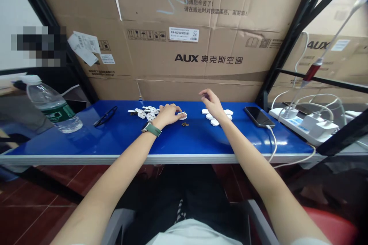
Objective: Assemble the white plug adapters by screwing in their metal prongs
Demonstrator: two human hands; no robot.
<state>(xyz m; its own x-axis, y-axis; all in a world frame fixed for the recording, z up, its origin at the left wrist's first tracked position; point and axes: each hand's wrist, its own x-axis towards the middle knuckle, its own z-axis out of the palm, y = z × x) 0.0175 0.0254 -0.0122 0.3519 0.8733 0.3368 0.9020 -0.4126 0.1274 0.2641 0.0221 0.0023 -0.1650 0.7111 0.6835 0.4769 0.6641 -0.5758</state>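
My left hand (169,115) rests on the blue tabletop, its thumb and fingers closed on a white plastic plug piece (183,116) with small brass-coloured pins on it. Just in front of that piece lie a few loose brass pins (184,124). To the left of this hand is a heap of white plug parts (142,114) with holes, some showing metal prongs. Raised over the table, my right hand (212,103) has bent fingers with a gap to the thumb; nothing is visible in it. Near and partly behind its wrist sit several smooth white pieces (214,122).
A water bottle (54,105) and black glasses (105,116) are at the left. A phone (259,116) with a charging cable lies on the right, beside a white power strip (301,124) with plugs. A cardboard sheet (161,65) stands along the back between black metal posts.
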